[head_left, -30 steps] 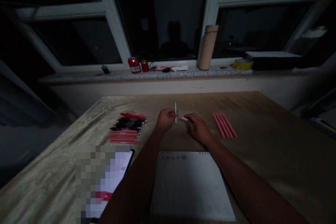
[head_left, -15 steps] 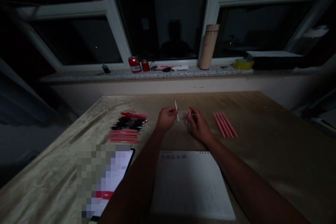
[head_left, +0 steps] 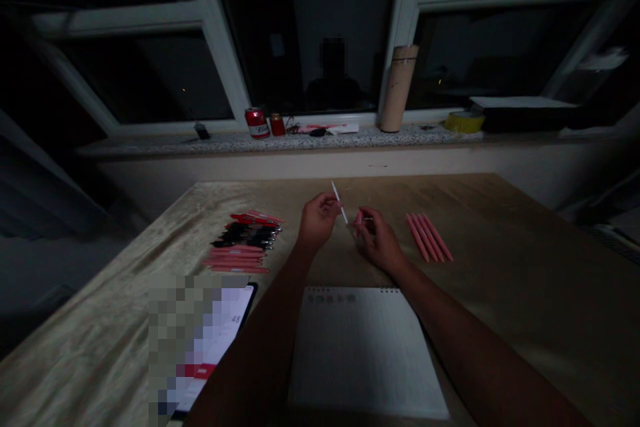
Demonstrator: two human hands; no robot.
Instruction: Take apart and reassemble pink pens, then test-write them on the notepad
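Nearest, a spiral notebook [head_left: 367,353] is lying between the forearms, and a phone [head_left: 233,310] is resting at its left. Beyond its spiral edge, the right hand [head_left: 380,240] is pinching a short pink pen part [head_left: 358,222] between thumb and fingers, just above the cloth-covered table [head_left: 500,320]. Facing it, the left hand [head_left: 317,220] is pinching a slim white stick [head_left: 343,213], probably a refill, between thumb and fingertips. Compared with a second ago, the stick is leaning instead of standing nearly upright, and the pink part is standing nearly upright instead of lying level; the two are seemingly being turned to suit each other. The stick's long axis is slanting, its far end pointing toward the window and a little left, its near end pointing toward the pink part, close but apparently not touching. Four pink pens [head_left: 429,237] are lying side by side at right, and mixed pens [head_left: 247,235] are lying at left. Farthest, a red can [head_left: 257,123] and a tall cylinder [head_left: 400,90] are standing on the sill [head_left: 365,140].
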